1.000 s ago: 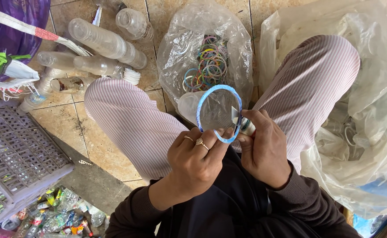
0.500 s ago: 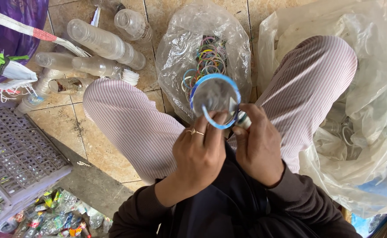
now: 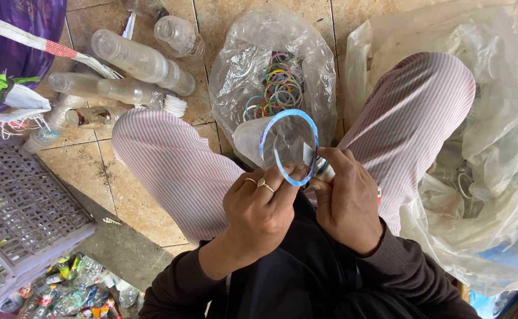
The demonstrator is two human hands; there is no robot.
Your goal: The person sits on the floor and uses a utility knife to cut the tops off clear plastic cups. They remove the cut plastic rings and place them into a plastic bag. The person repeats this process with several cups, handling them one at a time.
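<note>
I hold a clear plastic cup (image 3: 253,139) with a blue rim ring (image 3: 288,147) between my knees, its mouth facing up toward me. My left hand (image 3: 259,210), with two rings on its fingers, grips the near edge of the rim. My right hand (image 3: 344,198) pinches the right side of the rim, where a small white and blue tool or tab (image 3: 321,168) shows between the fingers. Just beyond the cup lies a clear plastic bag (image 3: 241,71) holding several coloured plastic rings (image 3: 279,85).
Stacks of clear plastic cups (image 3: 141,59) and bottles lie on the tiled floor at upper left. A grey plastic crate (image 3: 17,218) stands at left, above a heap of wrappers. A large clear bag (image 3: 501,147) fills the right side.
The cup has tilted slightly and shifted a little between my hands; my fingers have moved along the blue rim. Both hands stay on it.
</note>
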